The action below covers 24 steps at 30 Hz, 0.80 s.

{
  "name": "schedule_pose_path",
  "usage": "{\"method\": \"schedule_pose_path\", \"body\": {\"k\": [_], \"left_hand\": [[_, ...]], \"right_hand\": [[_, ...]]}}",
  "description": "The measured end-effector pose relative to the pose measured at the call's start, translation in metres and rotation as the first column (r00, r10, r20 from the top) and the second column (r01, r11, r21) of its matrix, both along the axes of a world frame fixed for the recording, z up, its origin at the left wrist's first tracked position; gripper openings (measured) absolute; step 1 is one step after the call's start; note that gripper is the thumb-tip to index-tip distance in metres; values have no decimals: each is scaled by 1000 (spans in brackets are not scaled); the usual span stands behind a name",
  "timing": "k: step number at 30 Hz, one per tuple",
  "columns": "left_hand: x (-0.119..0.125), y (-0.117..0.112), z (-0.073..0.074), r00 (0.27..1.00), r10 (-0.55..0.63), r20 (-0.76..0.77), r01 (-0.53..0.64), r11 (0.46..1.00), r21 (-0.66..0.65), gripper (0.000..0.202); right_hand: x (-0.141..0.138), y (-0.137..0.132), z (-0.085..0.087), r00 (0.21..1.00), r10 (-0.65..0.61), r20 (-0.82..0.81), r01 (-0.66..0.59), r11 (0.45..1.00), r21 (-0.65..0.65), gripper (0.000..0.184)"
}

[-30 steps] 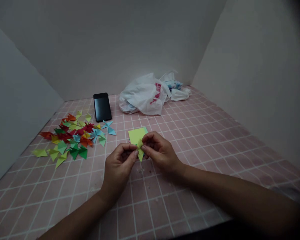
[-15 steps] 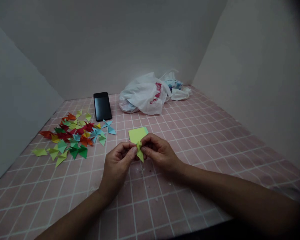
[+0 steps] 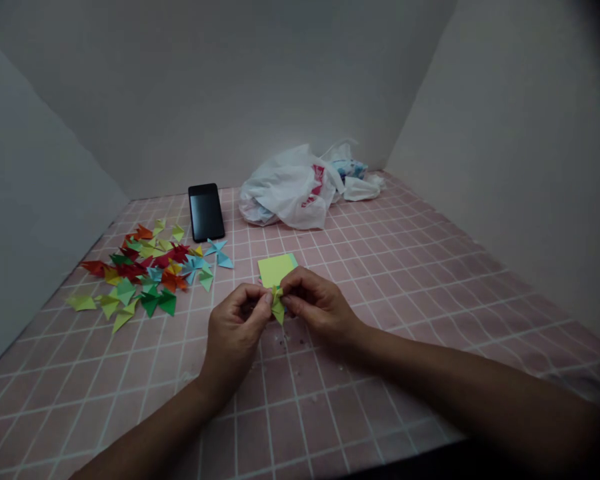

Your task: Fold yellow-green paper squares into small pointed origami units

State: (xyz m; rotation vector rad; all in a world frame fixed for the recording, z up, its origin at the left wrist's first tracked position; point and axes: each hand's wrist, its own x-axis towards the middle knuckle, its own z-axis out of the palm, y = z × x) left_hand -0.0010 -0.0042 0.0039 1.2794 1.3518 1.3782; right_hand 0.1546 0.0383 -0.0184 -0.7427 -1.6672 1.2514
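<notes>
A small folded yellow-green origami paper is held upright between my two hands, a pointed tip hanging downward. My left hand pinches its left side with thumb and forefinger. On the other side my right hand grips it between thumb and fingertips; its other fingers are curled in. Just beyond the hands lies a stack of square paper sheets, yellow-green on top with a bluish edge showing. My fingers hide the stack's near edge and part of the folded paper.
Many folded paper cranes in red, orange, yellow, green and blue are spread on the left. A black phone lies behind them. White plastic bags sit at the back on the pink checked tablecloth. Walls enclose three sides.
The folded paper has turned slightly between my fingertips, its lower tip shifting a little left. Both hands keep their pinch, and the things on the table stay put.
</notes>
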Motion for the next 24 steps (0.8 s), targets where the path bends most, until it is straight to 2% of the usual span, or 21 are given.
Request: {"method": "schedule_pose_path", "body": {"k": [4,9,14,24], "left_hand": [[0,-1,0,995,9,-95,-7,1000,31,11],[-1,-1,-2,991,-4,-131,8,1000,29,11],[-2,-1,-3,987,-13,-159,20,999,49,11],[-3,1,-2,973,5,-230,10,998,64,12]], "right_hand": [[0,0,2,999,-19,-40,20,999,31,13],[2,-1,4,1000,-5,31,-2,974,226,7],[2,0,2,1000,-8,-4,9,985,175,16],[4,4,4,997,-38,73,9,932,362,12]]}}
